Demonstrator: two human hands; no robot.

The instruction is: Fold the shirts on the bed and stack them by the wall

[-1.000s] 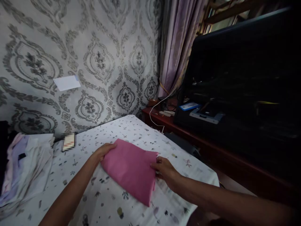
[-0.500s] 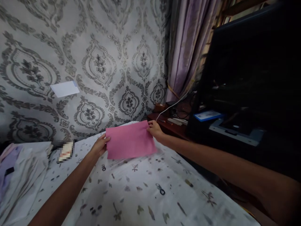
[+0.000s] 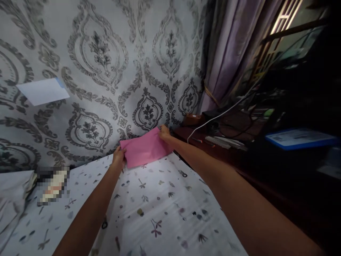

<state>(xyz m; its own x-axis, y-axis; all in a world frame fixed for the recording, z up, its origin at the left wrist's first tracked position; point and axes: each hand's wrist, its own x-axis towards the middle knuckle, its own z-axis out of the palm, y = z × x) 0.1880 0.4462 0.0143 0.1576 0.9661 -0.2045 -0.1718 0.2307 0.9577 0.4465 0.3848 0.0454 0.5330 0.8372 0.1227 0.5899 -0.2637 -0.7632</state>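
A pink sheet of paper (image 3: 146,149) is stretched between my two hands at the far end of the bed, close to the wall. My left hand (image 3: 118,155) pinches its left edge, thumb over the front. At the upper right corner my right hand (image 3: 164,133) grips the sheet, with its fingertips partly hidden behind it. The paper is slightly bent and tilted, its right side higher than its left. Beneath it lies a white bedsheet (image 3: 160,192) printed with small leaves and flowers.
Patterned wallpaper (image 3: 101,57) rises behind, with a white paper (image 3: 44,91) on it. Folded cloth (image 3: 13,202) and a blurred-out item (image 3: 54,186) lie at left. At right are a dark red desk (image 3: 191,134), a white cable (image 3: 226,116), a blue-edged box (image 3: 301,138) and a purple curtain (image 3: 231,46).
Both hands have carried the pink paper farther away, toward the wall, and its right side has risen. My view has moved forward and turned, bringing more of the desk into sight.
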